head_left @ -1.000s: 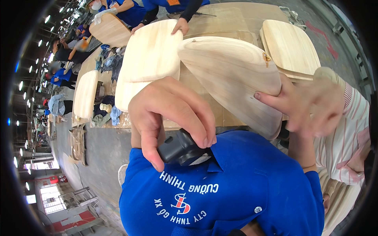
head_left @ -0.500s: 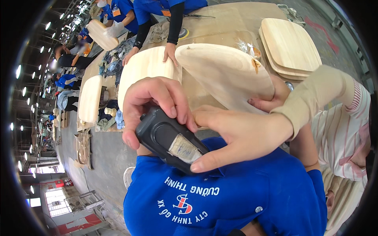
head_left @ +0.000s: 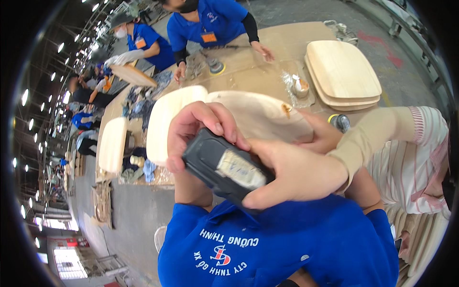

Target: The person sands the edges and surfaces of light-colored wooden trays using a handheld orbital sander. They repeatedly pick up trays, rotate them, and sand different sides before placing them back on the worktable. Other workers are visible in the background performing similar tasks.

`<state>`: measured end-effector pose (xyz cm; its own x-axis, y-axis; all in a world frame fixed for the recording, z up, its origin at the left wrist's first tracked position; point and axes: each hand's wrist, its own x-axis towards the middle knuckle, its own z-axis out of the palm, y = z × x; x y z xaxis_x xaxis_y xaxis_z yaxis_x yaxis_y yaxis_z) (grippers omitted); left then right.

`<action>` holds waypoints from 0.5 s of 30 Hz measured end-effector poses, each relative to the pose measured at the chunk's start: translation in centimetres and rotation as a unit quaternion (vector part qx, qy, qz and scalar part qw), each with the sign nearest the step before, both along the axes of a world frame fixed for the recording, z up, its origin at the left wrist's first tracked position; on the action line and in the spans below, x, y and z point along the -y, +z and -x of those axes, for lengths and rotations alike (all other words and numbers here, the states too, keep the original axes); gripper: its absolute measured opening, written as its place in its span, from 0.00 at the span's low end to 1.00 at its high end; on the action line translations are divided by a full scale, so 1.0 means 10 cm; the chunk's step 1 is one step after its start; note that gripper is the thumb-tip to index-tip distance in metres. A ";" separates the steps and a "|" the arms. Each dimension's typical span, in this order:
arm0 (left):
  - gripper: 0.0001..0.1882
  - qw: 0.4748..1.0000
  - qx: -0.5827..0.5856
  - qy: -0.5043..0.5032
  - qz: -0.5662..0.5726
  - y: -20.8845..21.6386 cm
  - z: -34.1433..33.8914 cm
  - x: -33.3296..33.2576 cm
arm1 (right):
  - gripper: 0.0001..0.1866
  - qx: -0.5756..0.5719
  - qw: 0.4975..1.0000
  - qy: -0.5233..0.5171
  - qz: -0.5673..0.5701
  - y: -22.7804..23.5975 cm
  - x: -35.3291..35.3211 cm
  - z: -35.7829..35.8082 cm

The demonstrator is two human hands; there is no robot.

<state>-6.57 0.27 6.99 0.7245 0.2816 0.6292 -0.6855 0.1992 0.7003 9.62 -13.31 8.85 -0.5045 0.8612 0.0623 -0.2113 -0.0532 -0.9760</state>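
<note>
My left hand (head_left: 198, 122) is raised in front of my blue shirt, fingers curled over a black, boxy handheld device (head_left: 203, 165). A worn paper label is stuck on the device; its exact kind does not show. A co-worker's hand (head_left: 301, 165), in a beige sleeve from the right, grips the device's other end. Behind it, my right hand (head_left: 319, 133) holds the right edge of a curved, pale wooden panel (head_left: 253, 107), partly hidden by that sleeve. A dark orange-brown blemish marks the panel near its right corner.
Across the covered table (head_left: 267, 40) stands a co-worker in blue, beside a sander (head_left: 216, 68). Stacked panels (head_left: 342, 69) lie at right, with a small container (head_left: 300, 87) and another sander (head_left: 339, 122) nearby. More panels and rags (head_left: 141, 107) are at left.
The view has tilted up and shifted. The co-worker across the table has taken both hands off the pale panel. The device has moved slightly right, and the beige-sleeved hand covers more of its end.
</note>
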 end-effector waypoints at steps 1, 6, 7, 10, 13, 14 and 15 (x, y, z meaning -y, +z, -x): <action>0.37 1.000 -0.007 0.010 -0.021 0.02 -0.09 0.01 | 0.28 -0.032 0.995 0.050 0.080 0.02 -0.04 -0.15; 0.30 0.989 -0.124 0.041 -0.073 0.09 -0.59 0.23 | 0.32 -0.131 0.952 0.174 0.215 -0.06 -0.04 -1.09; 0.29 0.980 -0.177 0.057 -0.072 0.10 -0.67 0.31 | 0.32 -0.157 0.943 0.199 0.215 -0.09 -0.01 -1.25; 0.28 0.941 -0.207 0.172 -0.204 0.11 -0.80 0.50 | 0.33 0.387 0.894 -0.222 -0.040 -0.61 0.03 -0.84; 0.28 0.936 -0.161 0.243 -0.198 0.15 -0.63 0.56 | 0.35 0.205 0.918 -0.244 -0.234 -0.88 -0.12 -0.89; 0.28 0.939 -0.138 0.246 -0.199 0.16 -0.55 0.52 | 0.36 0.219 0.923 -0.227 -0.221 -0.94 -0.14 -0.88; 0.29 0.929 -0.105 0.275 -0.225 0.14 -0.50 0.45 | 0.38 0.231 0.922 -0.235 -0.205 -0.98 -0.14 -0.88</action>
